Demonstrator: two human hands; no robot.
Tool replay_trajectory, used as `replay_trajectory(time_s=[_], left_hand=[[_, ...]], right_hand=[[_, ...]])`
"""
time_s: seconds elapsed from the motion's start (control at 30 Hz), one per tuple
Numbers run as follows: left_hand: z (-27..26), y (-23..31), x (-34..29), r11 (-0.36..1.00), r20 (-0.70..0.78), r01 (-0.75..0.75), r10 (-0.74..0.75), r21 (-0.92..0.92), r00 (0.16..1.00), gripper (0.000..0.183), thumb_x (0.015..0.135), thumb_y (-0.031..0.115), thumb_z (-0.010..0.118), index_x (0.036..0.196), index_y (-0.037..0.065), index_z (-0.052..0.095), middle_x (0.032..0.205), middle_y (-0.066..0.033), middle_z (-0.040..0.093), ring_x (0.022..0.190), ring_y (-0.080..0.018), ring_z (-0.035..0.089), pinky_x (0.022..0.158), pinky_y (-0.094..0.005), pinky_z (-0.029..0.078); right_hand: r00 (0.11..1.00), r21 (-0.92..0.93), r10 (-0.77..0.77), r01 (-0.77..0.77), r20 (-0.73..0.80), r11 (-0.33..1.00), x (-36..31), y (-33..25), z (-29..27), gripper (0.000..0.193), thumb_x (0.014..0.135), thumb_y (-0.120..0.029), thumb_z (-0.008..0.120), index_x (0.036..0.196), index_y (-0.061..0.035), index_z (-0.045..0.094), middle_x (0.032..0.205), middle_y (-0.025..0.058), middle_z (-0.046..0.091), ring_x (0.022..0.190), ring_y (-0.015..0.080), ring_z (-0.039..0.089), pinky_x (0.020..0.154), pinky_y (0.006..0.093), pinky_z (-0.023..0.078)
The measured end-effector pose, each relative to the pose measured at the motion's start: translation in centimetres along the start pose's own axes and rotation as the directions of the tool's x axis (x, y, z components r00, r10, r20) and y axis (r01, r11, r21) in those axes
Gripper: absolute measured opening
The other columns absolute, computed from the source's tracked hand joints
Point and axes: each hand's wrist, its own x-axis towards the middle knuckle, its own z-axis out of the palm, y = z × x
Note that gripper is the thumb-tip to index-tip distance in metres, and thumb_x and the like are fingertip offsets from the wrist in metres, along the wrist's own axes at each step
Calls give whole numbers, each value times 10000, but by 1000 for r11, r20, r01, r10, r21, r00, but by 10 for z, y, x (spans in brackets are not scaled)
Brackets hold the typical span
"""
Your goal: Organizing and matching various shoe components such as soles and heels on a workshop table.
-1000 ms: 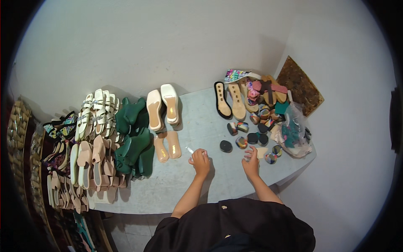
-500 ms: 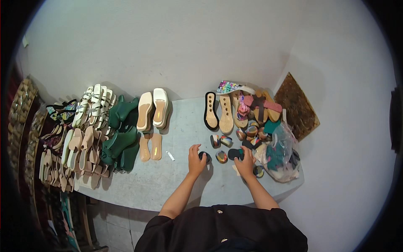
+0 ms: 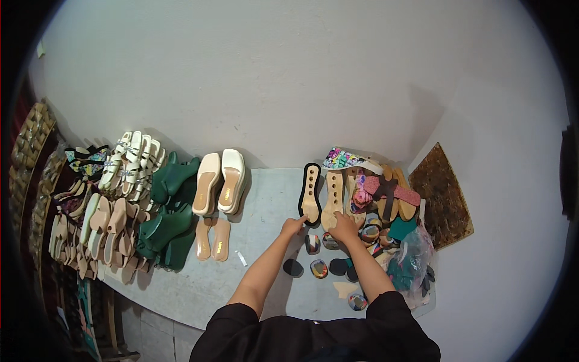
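A shoe sole with a black rim and a row of holes (image 3: 310,190) lies toward the back right of the table. My left hand (image 3: 294,225) is at its heel end, one finger stretched onto it and the others partly curled. Beside it is a plain tan sole with similar holes (image 3: 334,192). My right hand (image 3: 344,228) touches that sole's heel end with an outstretched finger. Neither sole is lifted. Nearer me are several small oval blocks, among them a dark one (image 3: 293,268) and a multicoloured one (image 3: 319,269).
On the right are assorted sandals (image 3: 392,193), a clear plastic bag (image 3: 416,259) and a brown board (image 3: 442,196). Cream platform soles (image 3: 233,181), tan insoles (image 3: 221,240), green shoes (image 3: 169,226) and white sandals (image 3: 134,160) fill the left. A small white strip (image 3: 241,258) lies mid-table.
Both hands have moved away from me, from the small oval blocks to the heel ends of the two soles. The dark block by my left hand now lies free. The view has shifted.
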Motion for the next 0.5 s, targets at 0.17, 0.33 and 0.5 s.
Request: replay_trajectory(time_s=[0.17,0.33,0.5], left_hand=[[14,0,21,993,-101,30,-18,118,995,553,667,509,695,535,-21,606,566,-137,603,528,-230,600,536,-344,472],[16,8,4,997,-38,69,-70,-35,997,453,691,404,701,612,-31,603,579,-127,600,486,-206,566,481,-338,451],[-3,31,-41,963,-122,4,-38,-268,992,311,777,250,644,853,20,449,723,-97,582,630,-191,601,519,-338,480]], right_hand=[[995,-44,99,-99,-5,994,16,-9,12,930,601,-563,699,1341,-124,347,1214,202,503,1175,355,423,1016,635,93],[979,-22,183,-186,-90,982,22,-15,33,921,543,-502,765,1296,-127,389,1226,191,469,1204,344,380,1025,610,73],[907,427,319,-183,-274,885,8,-12,26,714,522,-356,781,1084,-88,432,1116,197,485,1098,355,434,947,506,268]])
